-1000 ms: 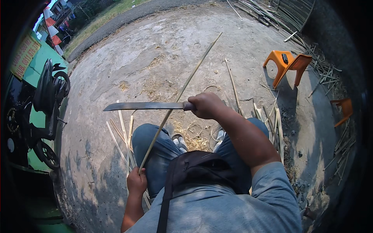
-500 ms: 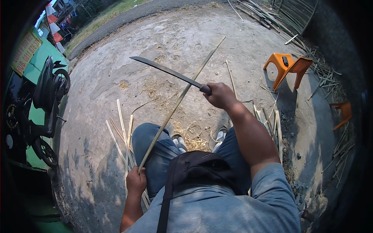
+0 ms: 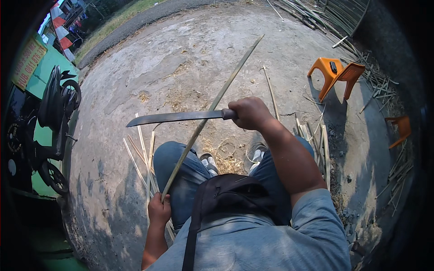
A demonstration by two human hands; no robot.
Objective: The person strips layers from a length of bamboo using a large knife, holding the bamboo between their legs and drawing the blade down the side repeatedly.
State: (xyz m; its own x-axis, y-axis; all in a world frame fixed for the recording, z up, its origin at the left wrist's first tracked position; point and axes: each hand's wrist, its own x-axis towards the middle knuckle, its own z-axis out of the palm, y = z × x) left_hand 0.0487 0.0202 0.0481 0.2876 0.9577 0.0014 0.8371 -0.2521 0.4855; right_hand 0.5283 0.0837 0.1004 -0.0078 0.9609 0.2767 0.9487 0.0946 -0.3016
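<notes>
My left hand (image 3: 159, 208) is closed round the lower end of a long bamboo strip (image 3: 228, 83), which slants up and away to the right past my left knee. My right hand (image 3: 251, 113) grips the dark handle of a machete (image 3: 181, 117). Its long blade points left, nearly level in the picture, and crosses over the strip around its middle. Whether the edge touches the strip, I cannot tell. Several pale split strips (image 3: 143, 156) lie beside my left leg, and more strips (image 3: 324, 149) lie beside my right leg.
Shavings (image 3: 228, 165) litter the concrete between my feet. An orange plastic chair (image 3: 332, 79) with a small black object on it stands at the far right, with another orange piece (image 3: 398, 131) nearer. Bamboo offcuts line the right side. A dark motorcycle (image 3: 53, 117) stands at the left.
My right hand has moved slightly left and the machete has turned, its tip swinging down toward me and left. The strip's far end has shifted slightly; my left hand keeps its place.
</notes>
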